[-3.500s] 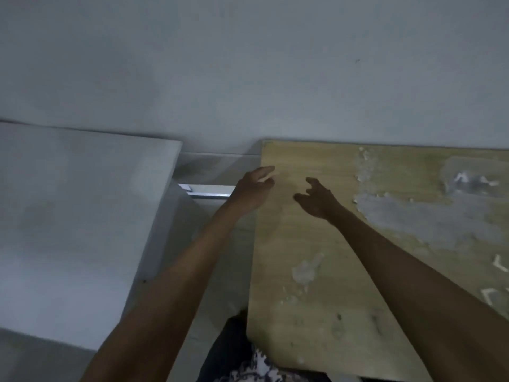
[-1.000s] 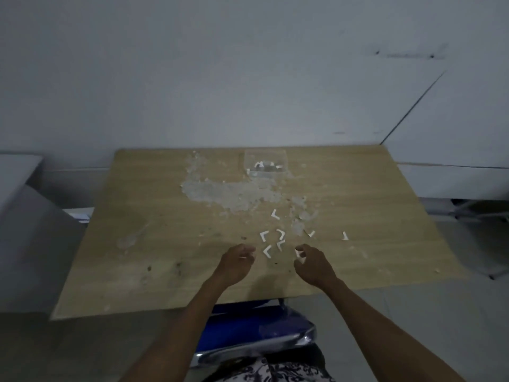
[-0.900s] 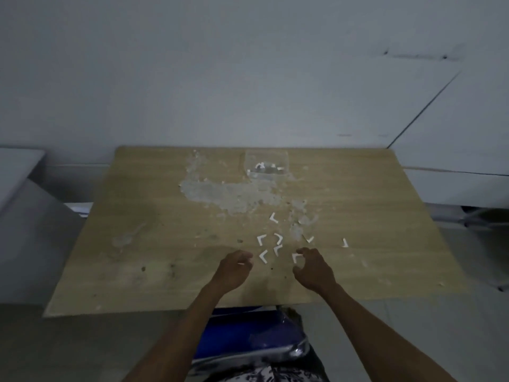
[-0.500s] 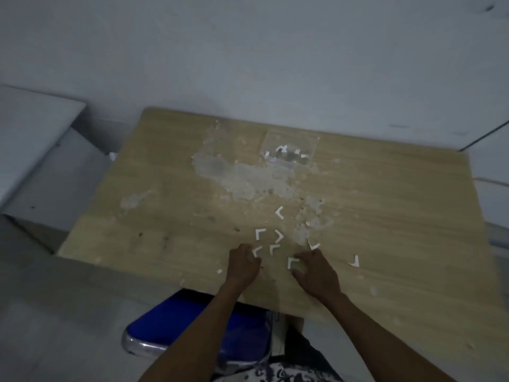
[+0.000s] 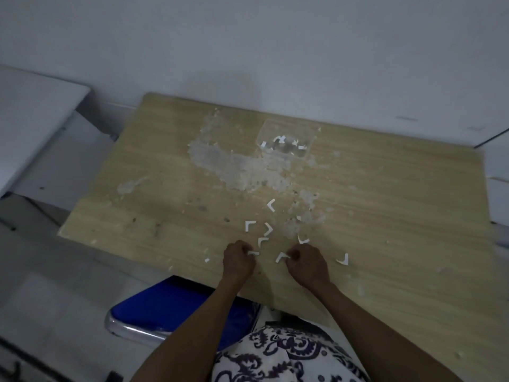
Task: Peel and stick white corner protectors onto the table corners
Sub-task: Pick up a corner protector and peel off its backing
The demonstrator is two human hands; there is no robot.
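Several white L-shaped corner protectors (image 5: 249, 225) lie loose on the wooden table (image 5: 399, 205) near its front edge. My left hand (image 5: 237, 261) is curled, and its fingertips pinch one white protector (image 5: 253, 253). Just to its right, my right hand (image 5: 309, 265) is also curled, with its fingertips on another protector (image 5: 281, 257). More protectors lie beyond the hands (image 5: 271, 205) and off to the right (image 5: 343, 260).
A clear plastic box (image 5: 285, 133) holding several white pieces stands at the back of the table, beside a worn grey patch (image 5: 234, 166). A blue chair (image 5: 170, 310) sits under the front edge. A white cabinet (image 5: 33, 119) stands at the left, with the wall behind.
The view swung from the table's far left corner to its front middle. Both hands dropped to the loose protectors and curled onto one each.
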